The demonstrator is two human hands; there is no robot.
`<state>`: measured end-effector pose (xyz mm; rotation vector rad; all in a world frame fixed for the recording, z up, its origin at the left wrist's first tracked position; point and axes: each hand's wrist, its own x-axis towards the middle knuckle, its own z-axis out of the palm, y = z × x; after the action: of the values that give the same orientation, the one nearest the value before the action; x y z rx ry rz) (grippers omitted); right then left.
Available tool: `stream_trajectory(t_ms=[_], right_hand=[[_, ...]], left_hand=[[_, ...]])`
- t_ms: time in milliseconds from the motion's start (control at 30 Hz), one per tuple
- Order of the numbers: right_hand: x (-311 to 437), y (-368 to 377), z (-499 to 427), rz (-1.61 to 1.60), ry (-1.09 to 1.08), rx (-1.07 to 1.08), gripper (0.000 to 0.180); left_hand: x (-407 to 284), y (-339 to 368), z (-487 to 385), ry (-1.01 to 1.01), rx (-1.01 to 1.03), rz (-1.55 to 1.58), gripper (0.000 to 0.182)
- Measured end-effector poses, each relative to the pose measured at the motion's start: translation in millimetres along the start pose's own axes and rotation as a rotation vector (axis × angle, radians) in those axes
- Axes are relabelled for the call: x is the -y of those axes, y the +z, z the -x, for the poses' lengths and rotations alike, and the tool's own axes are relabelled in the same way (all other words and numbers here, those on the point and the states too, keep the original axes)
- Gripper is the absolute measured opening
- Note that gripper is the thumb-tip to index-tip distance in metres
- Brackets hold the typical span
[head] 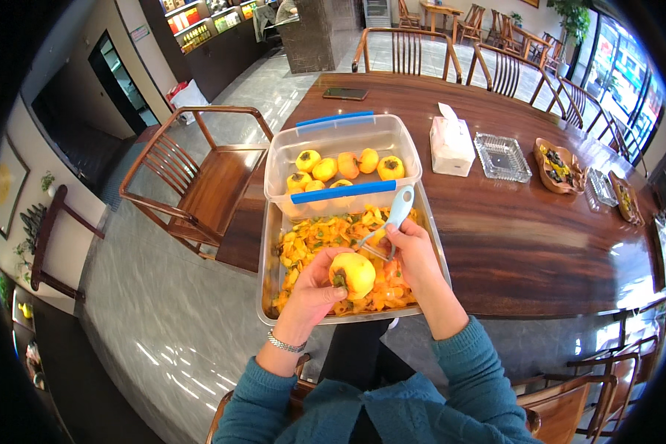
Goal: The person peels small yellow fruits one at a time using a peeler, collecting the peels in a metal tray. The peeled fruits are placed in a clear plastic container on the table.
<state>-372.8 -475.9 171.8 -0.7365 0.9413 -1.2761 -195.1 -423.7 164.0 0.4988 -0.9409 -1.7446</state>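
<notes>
My left hand (313, 288) holds a peeled persimmon (356, 275), its green-brown calyx turned towards my thumb. In my right hand (413, 250) is a light blue peeler (400, 208), its handle pointing up and its blade end just above the fruit, apart from it. Both hands are over a steel tray (441, 250) strewn with orange and yellow peels (305, 238). A clear plastic box (410, 144) with blue latches rests across the tray's far part. Several peeled persimmons (348, 165) lie inside it, some partly hidden by the near latch.
On the wooden table (494, 250) are a phone (345, 94), a tissue pack (451, 145), a glass ashtray (503, 157) and wooden dishes (558, 166) with small items. A wooden armchair (211, 172) stands left of the table, with more chairs (405, 53) along the far side.
</notes>
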Motion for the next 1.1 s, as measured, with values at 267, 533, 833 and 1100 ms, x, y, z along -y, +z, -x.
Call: stream_trajectory(t_ms=[267,533,833,1100], right_hand=[[8.1,2.8,19.1,0.140,-0.219,0.066,0.021],[18.5,21.3,34.3,0.016,-0.228,0.143,0.020],[12.4,13.1,10.6,-0.023,-0.176,0.035,0.020],[15.3,1.4,13.6,0.294,-0.212,0.065,0.020]], left_hand=[[1.6,1.1,-6.5,-0.006,-0.141,0.116,0.065],[7.4,14.8,-7.8,-0.014,-0.242,-0.138,0.063],[4.5,14.2,-2.8,0.037,-0.242,-0.264,0.058],[-3.2,2.7,-7.0,-0.007,-0.185,0.040,0.059]])
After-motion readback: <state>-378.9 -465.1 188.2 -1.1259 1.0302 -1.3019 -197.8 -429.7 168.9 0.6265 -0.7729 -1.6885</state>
